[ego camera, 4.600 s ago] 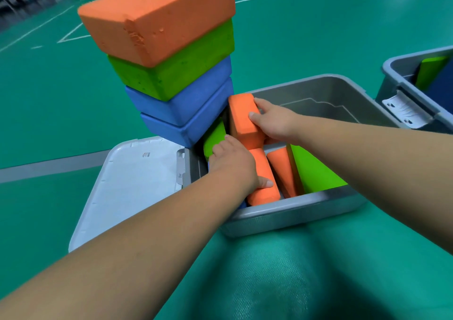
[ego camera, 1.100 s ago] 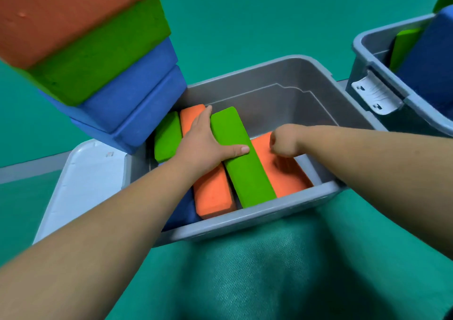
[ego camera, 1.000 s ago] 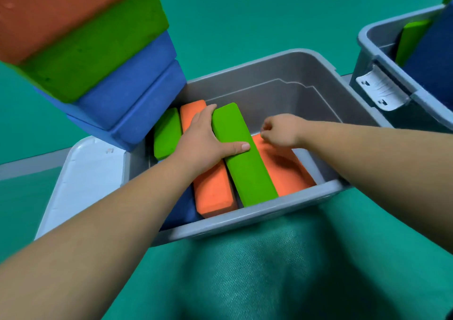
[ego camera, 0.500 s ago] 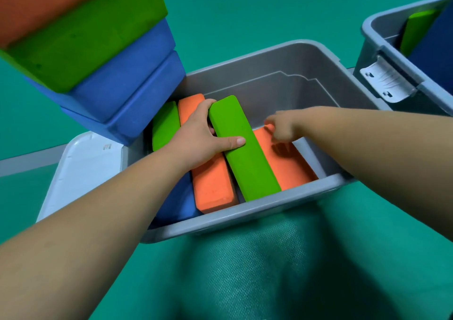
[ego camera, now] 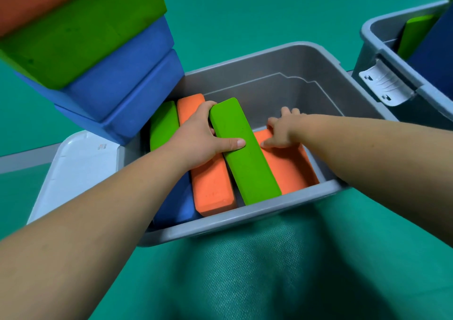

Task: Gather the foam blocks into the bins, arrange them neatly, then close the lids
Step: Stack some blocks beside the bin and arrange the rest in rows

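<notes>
An open grey bin [ego camera: 245, 219] holds foam blocks standing on edge in a row: a blue block [ego camera: 176, 202], a short green block [ego camera: 163, 128], an orange block [ego camera: 212, 187], a long green block [ego camera: 242, 153] and a flat orange block [ego camera: 286, 165]. My left hand [ego camera: 201, 140] grips the long green block, thumb across its top and fingers behind its far end. My right hand [ego camera: 282, 128] holds the far end of the flat orange block, fingers curled over its edge.
A stack of blue, green and orange foam blocks [ego camera: 98, 50] stands at the bin's left corner. The bin's white lid [ego camera: 78, 167] lies open on the left. A second grey bin [ego camera: 397, 57] with blocks and a white latch [ego camera: 384, 84] stands at the right.
The blocks went from loose and tilted to a row. Over the last second my right hand opened from a fist and took the flat orange block's far end; my left hand stayed on the green block.
</notes>
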